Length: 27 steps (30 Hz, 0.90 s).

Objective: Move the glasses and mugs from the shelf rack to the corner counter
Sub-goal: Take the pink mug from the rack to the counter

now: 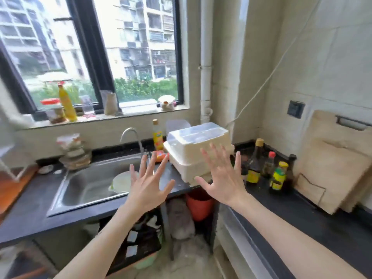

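both hands hang in the air over the corner of the dark tabletop (314, 216), palms forward. the left hand (148, 185) has its grip wide, fingers spread and holding nothing; the right hand (222, 179) is the same, splayed and empty. no glasses or mugs and no shelf rack can be made out here, so where the task's things stand cannot be told. ahead sit a white lidded dish box (198, 149) beside the sink (94, 184), and sauce bottles (267, 170) near a cutting board (330, 168) against the wall. as a judgement: glasses should be light, stiff, smooth and breakable, best gripped round the body; mugs heavier, best taken by handle or wall, then set down on bare tabletop, away from the bottles.
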Motion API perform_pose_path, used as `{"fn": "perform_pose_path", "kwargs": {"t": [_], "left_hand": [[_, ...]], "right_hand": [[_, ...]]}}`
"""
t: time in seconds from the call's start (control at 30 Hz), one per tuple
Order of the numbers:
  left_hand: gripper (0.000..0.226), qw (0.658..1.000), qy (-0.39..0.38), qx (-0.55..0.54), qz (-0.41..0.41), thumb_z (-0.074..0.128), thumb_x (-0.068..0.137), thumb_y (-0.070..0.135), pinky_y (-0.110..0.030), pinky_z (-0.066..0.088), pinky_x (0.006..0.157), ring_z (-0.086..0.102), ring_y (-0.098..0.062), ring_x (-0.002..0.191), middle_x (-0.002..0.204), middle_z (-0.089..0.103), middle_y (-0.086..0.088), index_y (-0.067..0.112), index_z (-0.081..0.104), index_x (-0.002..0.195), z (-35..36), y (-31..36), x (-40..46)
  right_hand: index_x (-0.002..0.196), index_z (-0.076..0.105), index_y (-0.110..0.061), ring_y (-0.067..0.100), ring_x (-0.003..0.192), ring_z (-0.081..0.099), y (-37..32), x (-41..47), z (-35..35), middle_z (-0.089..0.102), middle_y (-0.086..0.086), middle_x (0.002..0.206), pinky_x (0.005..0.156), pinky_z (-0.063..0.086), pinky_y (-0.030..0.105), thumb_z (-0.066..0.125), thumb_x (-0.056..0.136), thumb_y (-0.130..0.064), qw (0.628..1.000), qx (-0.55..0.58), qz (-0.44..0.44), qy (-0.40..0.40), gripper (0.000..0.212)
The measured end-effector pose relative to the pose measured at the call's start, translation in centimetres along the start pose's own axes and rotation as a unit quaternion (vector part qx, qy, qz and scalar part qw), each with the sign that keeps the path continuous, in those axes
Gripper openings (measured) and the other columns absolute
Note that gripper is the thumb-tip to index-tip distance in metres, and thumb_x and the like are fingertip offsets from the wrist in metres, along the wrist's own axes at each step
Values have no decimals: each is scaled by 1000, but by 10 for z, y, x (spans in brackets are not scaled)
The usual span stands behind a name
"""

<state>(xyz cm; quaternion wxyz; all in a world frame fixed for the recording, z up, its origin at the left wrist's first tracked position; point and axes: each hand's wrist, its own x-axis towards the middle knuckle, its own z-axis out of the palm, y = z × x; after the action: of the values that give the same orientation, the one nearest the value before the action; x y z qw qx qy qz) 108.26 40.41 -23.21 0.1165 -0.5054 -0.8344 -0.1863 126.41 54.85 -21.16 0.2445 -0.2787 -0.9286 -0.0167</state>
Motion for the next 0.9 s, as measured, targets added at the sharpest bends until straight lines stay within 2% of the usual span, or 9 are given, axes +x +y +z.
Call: {"fn": "perform_pose_path", "kwargs": {"t": [0.07, 0.17, 0.3, 0.43, 0.53, 0.63, 0.9], "left_hand": [[71, 998, 18, 21, -50, 25, 84, 68, -56, -12, 110, -21, -21, 142, 153, -22, 10, 53, -25, 132, -20, -61, -23], [71, 989, 24, 53, -135, 29, 87, 64, -54, -17, 110, -26, -20, 140, 155, -20, 6, 50, -21, 135, -52, -142, -61], [71, 968, 28, 69, -239, 29, 88, 64, -53, -17, 110, -26, -21, 141, 156, -20, 5, 50, -25, 131, -86, -226, -102], [68, 950, 22, 78, -301, 26, 85, 67, -49, -21, 108, -31, -16, 138, 156, -23, 8, 59, -30, 123, -104, -296, -131], [69, 934, 16, 96, -344, 26, 85, 67, -51, -17, 110, -27, -18, 140, 156, -21, 7, 58, -29, 127, -117, -360, -136], [70, 922, 15, 112, -371, 25, 84, 67, -51, -15, 111, -24, -21, 142, 157, -19, 6, 52, -20, 137, -132, -415, -127], [69, 890, 11, 150, -431, 19, 85, 69, -50, -17, 110, -25, -21, 142, 158, -18, 3, 48, -16, 141, -169, -541, -139]], "right_hand": [[140, -18, -41, 20, 144, -16, -57, 31, 21, -22, -8, 152, 106, -19, 55, 42, 83, -62, 998, 25, -52, -4, 85], [147, 2, -35, 22, 145, -9, -144, 65, 48, -8, -4, 158, 108, -13, 57, 43, 82, -63, 990, 57, -130, -16, 81], [147, 6, -34, 24, 146, -6, -243, 99, 82, -1, -1, 159, 110, -12, 57, 41, 82, -64, 971, 77, -222, -31, 80], [146, -2, -37, 21, 145, -11, -326, 136, 115, -4, -2, 159, 111, -12, 56, 37, 83, -65, 954, 113, -276, -41, 79], [145, -7, -40, 19, 145, -12, -390, 171, 142, -6, -4, 159, 110, -14, 54, 34, 82, -67, 943, 133, -303, -40, 79], [146, -3, -37, 21, 145, -12, -443, 210, 166, -5, -2, 159, 109, -16, 52, 34, 83, -67, 935, 150, -321, -31, 79], [147, 2, -32, 24, 146, -7, -585, 282, 211, 2, 1, 159, 113, -8, 52, 32, 84, -67, 907, 179, -377, -49, 79]]}}
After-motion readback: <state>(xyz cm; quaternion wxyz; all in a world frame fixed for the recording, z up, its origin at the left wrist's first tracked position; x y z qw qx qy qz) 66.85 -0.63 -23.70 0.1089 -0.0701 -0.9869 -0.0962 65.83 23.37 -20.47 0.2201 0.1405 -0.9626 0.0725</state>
